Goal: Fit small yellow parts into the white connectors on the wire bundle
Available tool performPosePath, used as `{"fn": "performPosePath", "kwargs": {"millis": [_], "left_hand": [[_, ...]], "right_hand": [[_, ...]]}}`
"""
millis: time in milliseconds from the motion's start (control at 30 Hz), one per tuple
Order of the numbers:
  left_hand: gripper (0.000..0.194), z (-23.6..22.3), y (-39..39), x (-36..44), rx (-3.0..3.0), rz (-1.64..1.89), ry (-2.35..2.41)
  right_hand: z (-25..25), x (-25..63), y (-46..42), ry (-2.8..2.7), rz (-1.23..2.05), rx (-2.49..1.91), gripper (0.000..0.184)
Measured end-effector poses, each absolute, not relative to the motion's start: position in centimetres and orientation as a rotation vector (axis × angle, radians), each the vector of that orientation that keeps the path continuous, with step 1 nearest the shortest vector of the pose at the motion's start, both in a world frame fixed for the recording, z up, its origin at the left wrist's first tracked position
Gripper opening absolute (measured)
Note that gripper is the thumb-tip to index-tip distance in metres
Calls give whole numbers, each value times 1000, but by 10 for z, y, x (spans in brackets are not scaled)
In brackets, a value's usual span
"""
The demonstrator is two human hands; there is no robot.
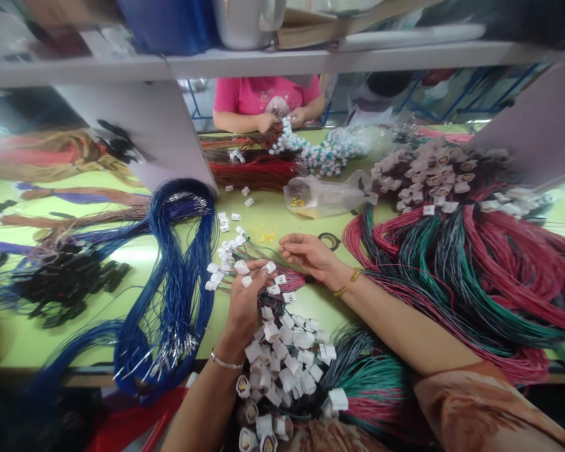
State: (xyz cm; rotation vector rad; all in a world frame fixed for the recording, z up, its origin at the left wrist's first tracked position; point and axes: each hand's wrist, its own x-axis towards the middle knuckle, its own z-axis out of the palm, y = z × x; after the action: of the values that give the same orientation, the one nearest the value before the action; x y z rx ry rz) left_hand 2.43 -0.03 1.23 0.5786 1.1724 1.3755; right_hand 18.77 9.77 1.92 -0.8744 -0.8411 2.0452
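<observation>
My left hand [245, 298] is closed, with a white connector [269, 267] between thumb and fingers; wires trail from it. Beyond it, my right hand [311, 254] hovers with thumb and fingertips pinched together; whatever may be in the pinch is too small to make out. Small yellow pieces [267, 238] lie scattered on the green tabletop [226, 317] just past those fingertips. Loose white connectors [226, 252] surround my left hand on its far side. Closer to my body is a heap of wired white connectors [287, 358], beside green, red and black wires [371, 383].
Blue wire bundles [169, 251] and black connectors [66, 282] lie left. Thick red, green and black wire bundles [452, 251] fill the right. A plastic bag [329, 196] and black ring [329, 241] lie ahead. Opposite, a person in a pink shirt [268, 100] handles wires beneath a shelf [311, 61].
</observation>
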Motion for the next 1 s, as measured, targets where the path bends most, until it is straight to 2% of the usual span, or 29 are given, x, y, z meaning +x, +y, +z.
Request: {"fn": "performPosePath", "kwargs": {"millis": [200,333,500,600,667,767,1000], "left_hand": [[42,11,2,24,540,1433,1101],[41,15,2,24,539,1446,1086],[39,19,-1,26,593,1421,1071],[36,18,-1,26,630,1430,1055],[33,15,-1,25,661,1423,1045],[30,10,0,24,679,1410,1032],[28,9,-1,22,717,1410,1064]], "right_hand": [[23,186,91,-986,1893,-843,31],[29,184,82,-1265,1716,-916,27],[37,182,64,-1805,1137,-945,9],[38,179,60,-1979,748,-832,13],[38,177,59,-2007,614,-763,15],[39,175,57,-2039,595,-723,16],[40,173,50,-2023,722,-831,5]]}}
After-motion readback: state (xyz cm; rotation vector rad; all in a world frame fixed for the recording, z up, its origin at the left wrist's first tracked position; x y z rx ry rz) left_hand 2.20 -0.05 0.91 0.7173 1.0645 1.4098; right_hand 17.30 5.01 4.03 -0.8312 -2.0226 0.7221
